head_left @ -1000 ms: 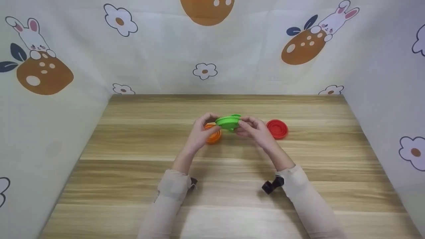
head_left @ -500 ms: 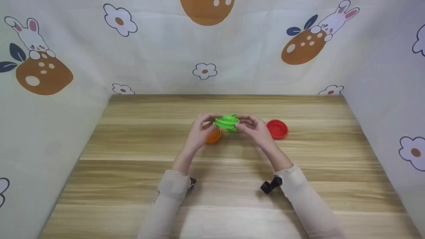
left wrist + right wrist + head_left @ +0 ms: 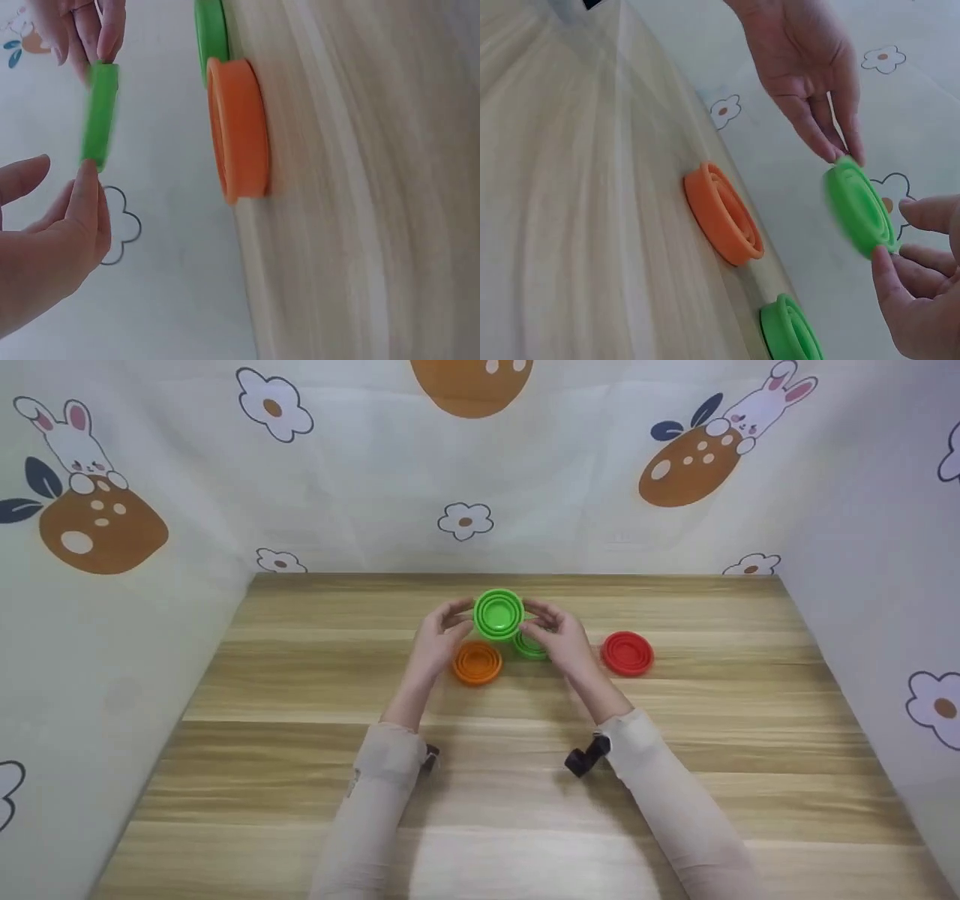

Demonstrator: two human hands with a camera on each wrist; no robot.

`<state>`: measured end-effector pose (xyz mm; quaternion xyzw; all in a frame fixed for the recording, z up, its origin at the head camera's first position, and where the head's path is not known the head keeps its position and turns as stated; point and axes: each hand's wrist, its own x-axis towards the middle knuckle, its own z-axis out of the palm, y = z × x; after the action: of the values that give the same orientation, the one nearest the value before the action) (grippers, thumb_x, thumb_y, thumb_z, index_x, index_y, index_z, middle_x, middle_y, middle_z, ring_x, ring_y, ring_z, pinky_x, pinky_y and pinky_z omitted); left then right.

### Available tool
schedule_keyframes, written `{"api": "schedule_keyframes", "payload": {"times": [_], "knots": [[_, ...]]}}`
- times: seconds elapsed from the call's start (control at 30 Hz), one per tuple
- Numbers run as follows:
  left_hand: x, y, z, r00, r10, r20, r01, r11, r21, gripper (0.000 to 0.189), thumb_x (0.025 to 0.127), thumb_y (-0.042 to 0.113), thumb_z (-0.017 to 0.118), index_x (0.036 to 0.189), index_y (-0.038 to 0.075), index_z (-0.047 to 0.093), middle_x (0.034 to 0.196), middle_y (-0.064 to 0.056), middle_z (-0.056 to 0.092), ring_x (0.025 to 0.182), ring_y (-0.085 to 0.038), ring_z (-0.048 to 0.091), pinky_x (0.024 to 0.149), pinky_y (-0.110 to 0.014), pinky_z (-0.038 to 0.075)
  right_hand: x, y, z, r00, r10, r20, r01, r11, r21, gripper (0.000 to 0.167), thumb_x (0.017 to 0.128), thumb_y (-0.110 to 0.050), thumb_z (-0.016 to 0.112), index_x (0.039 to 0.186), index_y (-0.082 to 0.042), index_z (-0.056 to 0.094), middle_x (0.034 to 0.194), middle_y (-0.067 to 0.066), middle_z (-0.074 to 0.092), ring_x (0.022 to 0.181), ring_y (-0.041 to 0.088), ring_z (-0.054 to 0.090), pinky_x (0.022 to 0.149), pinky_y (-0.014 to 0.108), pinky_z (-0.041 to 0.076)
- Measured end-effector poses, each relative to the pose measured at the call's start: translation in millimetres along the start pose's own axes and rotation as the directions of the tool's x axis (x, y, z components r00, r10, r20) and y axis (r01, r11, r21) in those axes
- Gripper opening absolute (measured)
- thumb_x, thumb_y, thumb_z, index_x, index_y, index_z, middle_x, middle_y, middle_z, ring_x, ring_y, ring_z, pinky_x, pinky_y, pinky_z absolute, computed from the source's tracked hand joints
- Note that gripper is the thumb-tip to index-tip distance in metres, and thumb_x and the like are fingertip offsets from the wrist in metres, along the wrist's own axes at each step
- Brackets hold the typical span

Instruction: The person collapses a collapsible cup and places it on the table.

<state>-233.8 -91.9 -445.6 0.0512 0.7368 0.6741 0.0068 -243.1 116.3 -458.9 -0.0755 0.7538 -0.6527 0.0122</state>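
Note:
A green collapsible cup [image 3: 499, 615], folded flat into rings, is held up above the table with its ringed face toward the head camera. My left hand [image 3: 439, 640] holds its left edge with the fingertips, and my right hand [image 3: 562, 639] holds the opposite edge. In the left wrist view the raised green cup [image 3: 100, 116] appears edge-on and blurred between both hands. A second green collapsible cup [image 3: 531, 645] lies behind the right fingers, partly hidden. Below the left hand lies an orange collapsible cup [image 3: 477, 664], also folded flat.
A red collapsible cup [image 3: 628, 653] lies flat to the right of the right hand. The wooden table [image 3: 300, 780] ends at a patterned cloth wall [image 3: 360, 472] at the back, with cloth on both sides. Black wrist camera mounts [image 3: 587, 756] hang below the sleeves.
Both hands have lifted the green cup away from the table and slightly left, tilting its ringed face toward the head camera. The orange and second green cups are now less covered.

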Motion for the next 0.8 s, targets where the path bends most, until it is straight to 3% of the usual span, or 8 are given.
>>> {"api": "schedule_keyframes", "payload": {"times": [0.2, 0.37, 0.57, 0.8], "knots": [[17.0, -10.9, -6.0, 0.994, -0.113, -0.015, 0.112, 0.991, -0.074, 0.045, 0.097, -0.001, 0.049, 0.142, -0.007, 0.046, 0.145, -0.023, 0.052, 0.130, -0.032, 0.054, 0.111, -0.044, 0.046, 15.9, 6, 12, 0.998, 0.065, 0.021, -0.067, 0.994, 0.087, 0.046, 0.097, -0.003, 0.057, 0.140, 0.008, 0.048, 0.145, 0.025, 0.052, 0.134, 0.036, 0.051, 0.113, 0.039, 0.044], [27.4, -21.6, -11.0, 0.987, -0.154, -0.050, 0.148, 0.984, -0.101, 0.046, 0.097, 0.001, 0.045, 0.142, -0.009, 0.045, 0.145, -0.024, 0.052, 0.120, -0.028, 0.057, 0.106, -0.048, 0.048, 22.5, 12, 21, 0.991, 0.127, 0.048, -0.134, 0.972, 0.193, 0.048, 0.098, -0.005, 0.055, 0.143, 0.009, 0.044, 0.147, 0.026, 0.050, 0.135, 0.035, 0.050, 0.113, 0.041, 0.045], [33.4, -33.5, -13.8, 0.973, -0.222, -0.064, 0.205, 0.957, -0.204, 0.045, 0.100, 0.002, 0.047, 0.143, -0.010, 0.042, 0.146, -0.028, 0.049, 0.131, -0.036, 0.052, 0.113, -0.042, 0.045, 26.1, 16, 32, 0.970, 0.225, 0.091, -0.241, 0.936, 0.256, 0.052, 0.098, -0.004, 0.054, 0.147, 0.008, 0.038, 0.151, 0.025, 0.044, 0.136, 0.036, 0.050, 0.115, 0.040, 0.043], [38.3, -37.3, -16.2, 0.952, -0.305, -0.034, 0.298, 0.945, -0.135, 0.047, 0.102, 0.006, 0.046, 0.146, -0.009, 0.038, 0.151, -0.026, 0.043, 0.138, -0.035, 0.045, 0.117, -0.040, 0.041, 30.4, 18, 35, 0.938, 0.301, 0.169, -0.336, 0.909, 0.245, 0.058, 0.100, -0.008, 0.053, 0.152, 0.002, 0.030, 0.156, 0.024, 0.035, 0.141, 0.033, 0.043, 0.118, 0.040, 0.039]]}}
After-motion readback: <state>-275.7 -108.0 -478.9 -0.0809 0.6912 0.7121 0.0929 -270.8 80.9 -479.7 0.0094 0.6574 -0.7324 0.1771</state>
